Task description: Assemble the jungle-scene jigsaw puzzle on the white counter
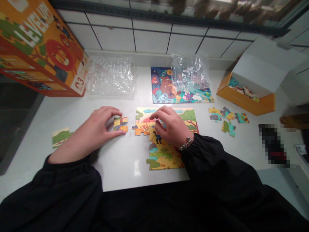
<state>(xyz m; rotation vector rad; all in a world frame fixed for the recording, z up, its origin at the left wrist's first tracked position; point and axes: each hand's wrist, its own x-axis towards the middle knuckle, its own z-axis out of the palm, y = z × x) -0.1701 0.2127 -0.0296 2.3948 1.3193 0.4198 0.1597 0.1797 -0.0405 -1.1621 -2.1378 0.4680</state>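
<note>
My left hand point(98, 127) has its thumb and forefinger on opposite edges of a loose jigsaw puzzle piece point(120, 124), showing a tree trunk and an orange animal part. That piece lies just left of the partly joined jigsaw puzzle point(164, 158), a yellow savanna scene with a crocodile and a leopard. A gap separates the two. Over the puzzle's upper middle is my right hand point(171, 125), fingers bent, thumb and forefinger slightly apart, with no piece visible between them. It covers part of the picture. Beside my left forearm rests a green and cream puzzle piece point(60, 137).
Several loose pieces point(224, 117) lie to the right, near an open orange box point(246, 96) with more pieces inside. A finished dark forest puzzle point(164, 93) sits behind, partly under clear plastic wrap point(190, 71). Bubble wrap point(111, 77) and a large orange puzzle box point(45, 48) stand back left.
</note>
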